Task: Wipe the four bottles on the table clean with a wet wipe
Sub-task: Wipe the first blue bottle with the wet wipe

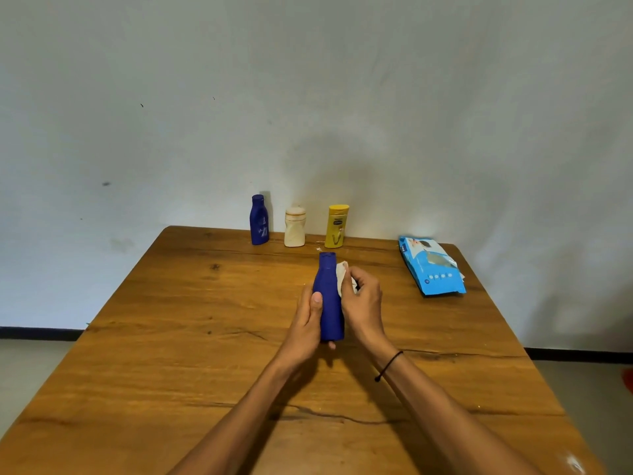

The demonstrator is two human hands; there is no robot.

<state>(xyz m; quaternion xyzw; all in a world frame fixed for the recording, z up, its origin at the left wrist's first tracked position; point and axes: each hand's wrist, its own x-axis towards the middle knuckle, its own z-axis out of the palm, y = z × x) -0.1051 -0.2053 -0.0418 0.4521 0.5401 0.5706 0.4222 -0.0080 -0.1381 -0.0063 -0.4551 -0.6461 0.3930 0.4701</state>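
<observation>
Head view: you hold the dark blue bottle [328, 296] above mid-table, cap pointing away from you. Your left hand [308, 323] wraps its lower body, thumb laid flat on the front, fingers curled behind. Your right hand [363, 299] pinches a white wet wipe [342, 274] against the bottle's right shoulder, fingers bunched narrow. Both forearms reach in from the near edge, converging. A black cord circles your right wrist.

Bare wooden table [171, 337] lies on both sides of your hands. Along the far edge stand a second blue bottle [259, 220], a cream bottle [295, 227] and a yellow bottle [336, 226], apart from one another. The blue wipes pack [431, 265] lies flat near the right edge.
</observation>
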